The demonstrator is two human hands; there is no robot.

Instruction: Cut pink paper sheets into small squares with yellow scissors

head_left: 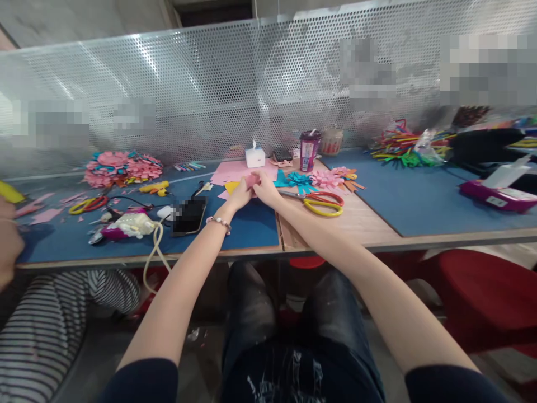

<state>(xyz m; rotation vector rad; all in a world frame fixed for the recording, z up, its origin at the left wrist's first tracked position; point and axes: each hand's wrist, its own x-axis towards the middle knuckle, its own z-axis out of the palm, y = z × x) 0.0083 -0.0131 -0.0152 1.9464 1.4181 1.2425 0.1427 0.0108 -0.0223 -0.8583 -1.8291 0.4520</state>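
Between both hands is a small pink piece of craft paper [251, 180], held over the table. My left hand [241, 196] grips it from the left, fingers closed. Pinching its right side is my right hand [265, 189]. Larger pink sheets [224, 172] and a yellow sheet [230, 187] lie just behind and beside the left hand. To the right of the right hand rest scissors [325, 202] with red and yellow handles. Behind them lie a blue paper flower [300, 180] and a pink paper flower [327, 178]. Exact folds in the held piece are hidden by my fingers.
A white tissue box [255, 158] and a purple cup [309, 151] stand at the back. Leftward lie a phone [189, 215], a glue gun [130, 225], more scissors [88, 205] and a flower pile [121, 168]. A person in striped clothes [46, 330] sits at the left.
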